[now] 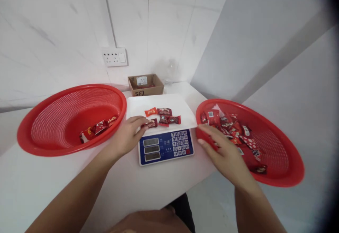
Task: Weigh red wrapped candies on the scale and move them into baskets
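Note:
My left hand (127, 136) pinches a dark red wrapped candy (152, 123) at the near left of the white weighing tray (137, 104). Several more candies lie just beyond it, among them an orange one (150, 112) and dark red ones (173, 120). Below the tray, the blue panel of the scale (166, 146) shows number keys and display windows. Over the near left rim of the right red basket (280, 144), my right hand (225, 153) is open, thumb and fingers apart. Many red wrapped candies (233, 130) fill part of that basket.
On the left stands another red basket (66, 109) with several wrapped candies (97, 127) in it. Behind the scale is a small cardboard box (150, 91) near the tiled wall. A socket plate (114, 57) is on the wall. The white table's front edge runs below the scale.

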The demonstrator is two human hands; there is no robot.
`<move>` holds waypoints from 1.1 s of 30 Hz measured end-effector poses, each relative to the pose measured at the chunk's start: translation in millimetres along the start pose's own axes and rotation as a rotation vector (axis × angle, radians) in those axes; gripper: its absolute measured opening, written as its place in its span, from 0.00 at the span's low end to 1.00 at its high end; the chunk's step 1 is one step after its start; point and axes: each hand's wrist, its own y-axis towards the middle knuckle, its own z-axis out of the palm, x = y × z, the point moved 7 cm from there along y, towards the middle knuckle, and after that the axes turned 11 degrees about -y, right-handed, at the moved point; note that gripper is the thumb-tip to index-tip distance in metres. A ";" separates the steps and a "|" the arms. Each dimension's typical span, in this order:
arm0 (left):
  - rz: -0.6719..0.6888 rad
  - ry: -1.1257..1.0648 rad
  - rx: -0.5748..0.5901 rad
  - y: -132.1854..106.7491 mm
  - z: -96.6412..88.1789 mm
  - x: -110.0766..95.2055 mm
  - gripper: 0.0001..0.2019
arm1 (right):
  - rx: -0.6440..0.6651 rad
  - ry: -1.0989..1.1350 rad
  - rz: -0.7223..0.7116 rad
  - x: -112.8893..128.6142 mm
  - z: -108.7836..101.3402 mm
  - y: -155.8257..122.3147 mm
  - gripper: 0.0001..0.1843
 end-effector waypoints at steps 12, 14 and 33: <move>-0.324 0.111 -0.088 -113.2 -13.1 19.6 0.09 | 0.127 -0.419 0.375 -66.7 -12.5 -66.3 0.25; -0.347 0.112 -0.053 -116.4 -5.6 22.6 0.09 | 0.129 -0.473 0.371 -64.9 -10.1 -65.1 0.24; 0.017 -0.161 0.322 -127.2 110.1 -4.2 0.12 | 0.163 -0.401 0.266 -55.7 -10.0 -58.7 0.21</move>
